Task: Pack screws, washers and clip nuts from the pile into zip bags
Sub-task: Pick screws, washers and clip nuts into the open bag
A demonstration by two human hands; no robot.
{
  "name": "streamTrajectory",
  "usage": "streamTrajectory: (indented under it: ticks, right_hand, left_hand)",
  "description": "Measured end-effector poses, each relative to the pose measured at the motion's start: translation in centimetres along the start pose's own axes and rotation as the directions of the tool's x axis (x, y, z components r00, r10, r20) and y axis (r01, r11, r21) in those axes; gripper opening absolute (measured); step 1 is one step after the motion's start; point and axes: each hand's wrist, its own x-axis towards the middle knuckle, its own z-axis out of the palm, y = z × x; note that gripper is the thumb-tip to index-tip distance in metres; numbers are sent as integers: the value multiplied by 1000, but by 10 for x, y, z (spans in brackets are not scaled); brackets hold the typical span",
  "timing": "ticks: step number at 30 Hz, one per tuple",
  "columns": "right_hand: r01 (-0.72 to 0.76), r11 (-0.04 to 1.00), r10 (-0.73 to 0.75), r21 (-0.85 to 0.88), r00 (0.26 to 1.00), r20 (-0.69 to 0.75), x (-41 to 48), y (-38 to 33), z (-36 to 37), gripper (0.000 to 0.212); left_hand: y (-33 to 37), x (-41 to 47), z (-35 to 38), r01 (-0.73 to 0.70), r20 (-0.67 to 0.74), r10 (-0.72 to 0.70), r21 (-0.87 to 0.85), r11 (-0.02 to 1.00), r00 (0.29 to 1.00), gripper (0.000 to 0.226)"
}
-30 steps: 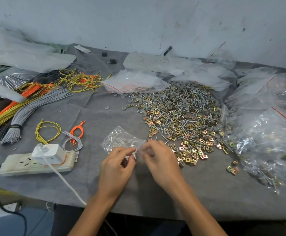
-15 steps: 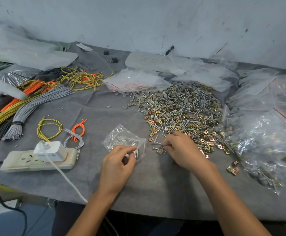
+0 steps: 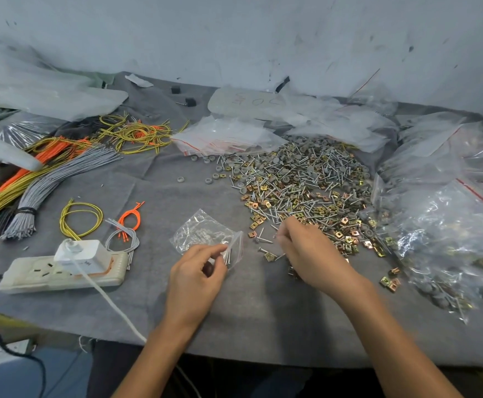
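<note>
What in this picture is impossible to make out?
Head view:
- What the right hand pinches, if anything: its fingers hide it.
- Contents of the zip bag held by the left hand: glare, too small.
- Writing on the far bag: faint, blurred.

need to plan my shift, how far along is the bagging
Done: filled bags lie at right. In hand: left hand pinches the mouth of a small zip bag holding a few screws; right hand reaches into the pile. Left: that large pile, plus empty bags behind it.
</note>
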Motion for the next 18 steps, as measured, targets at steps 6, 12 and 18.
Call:
streamTrajectory:
  ticks: [6,12,18]
  right_hand:
    - [101,950,-72,294,992,-108,-17,-40,29,11]
    - [74,972,-53,224,994,-98,-14,-51,48,9]
    - [97,991,-69,93,962,-263,-7,-55,64,13]
  left_hand:
    - [-2,1,2,-10,-8,10,-9,1000,1000,30]
    - [-1,-1,1,-19,-22,19,-5,1000,1000,29]
    - [-1,-3,0,-48,-41,48,-16,999,998,29]
